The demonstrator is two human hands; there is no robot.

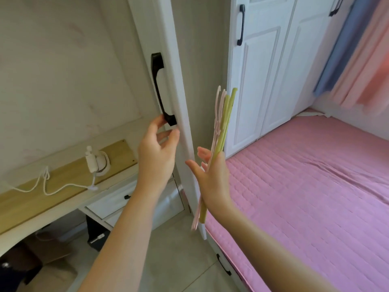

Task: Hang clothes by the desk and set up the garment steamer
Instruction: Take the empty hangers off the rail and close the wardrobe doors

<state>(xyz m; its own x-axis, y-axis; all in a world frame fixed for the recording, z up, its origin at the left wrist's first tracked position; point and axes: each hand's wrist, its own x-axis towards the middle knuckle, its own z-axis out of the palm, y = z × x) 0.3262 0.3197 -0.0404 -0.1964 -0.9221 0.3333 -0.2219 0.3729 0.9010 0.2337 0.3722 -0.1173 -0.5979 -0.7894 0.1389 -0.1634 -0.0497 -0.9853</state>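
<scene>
while the open wardrobe door (181, 114) stands edge-on, its inside is hidden. left hand (156, 153) sits at the door's edge, fingers loosely curled and spread, fingertips just below the black handle (161, 89), gripping nothing. right hand (212, 178), right of the door, clamps a bundle of pink and green hangers (223, 123) under the thumb, fingers splayed; hook ends point up. left of the door, a desk (52, 186) carries a small white device with cord, hard to make out. pink bed (305, 197) crowds the right; narrow floor between.
</scene>
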